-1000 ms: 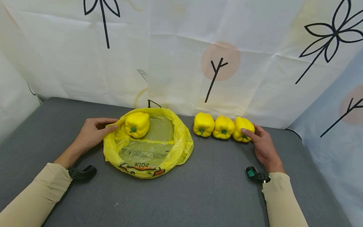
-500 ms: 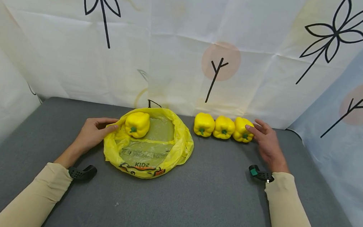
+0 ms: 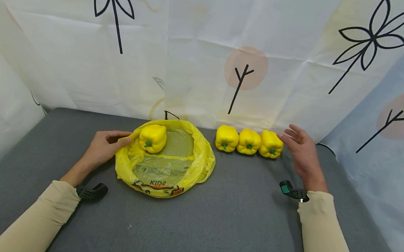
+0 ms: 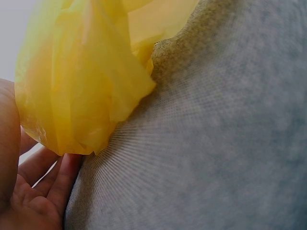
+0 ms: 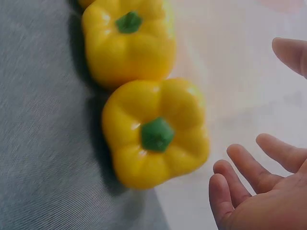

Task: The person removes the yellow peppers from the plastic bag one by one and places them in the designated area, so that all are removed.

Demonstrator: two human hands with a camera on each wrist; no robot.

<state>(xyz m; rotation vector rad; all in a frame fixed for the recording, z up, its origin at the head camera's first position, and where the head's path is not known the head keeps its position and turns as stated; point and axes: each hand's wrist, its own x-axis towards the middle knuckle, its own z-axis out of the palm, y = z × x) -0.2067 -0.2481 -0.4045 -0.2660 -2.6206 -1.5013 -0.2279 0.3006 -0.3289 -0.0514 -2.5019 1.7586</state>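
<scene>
A yellow plastic bag lies with its mouth spread wide, and one yellow bell pepper sits inside at its left. My left hand pinches the bag's left rim between thumb and fingers; in the left wrist view the yellow plastic partly hides those fingers. To the right of the bag stand three yellow bell peppers in a row: a left one, a middle one and a right one. Beside the right pepper, my right hand is raised with fingers spread, holding nothing. The right wrist view shows a gap between it and that pepper.
A grey cloth-covered table bears everything. Behind it hangs a white printed curtain, close to the row of peppers, and a pale blue curtain borders the right side. Dark bands are on both wrists.
My right hand has let go of the right pepper and moved up and to the right, its fingers spreading. The peppers, bag and left hand stay where they were.
</scene>
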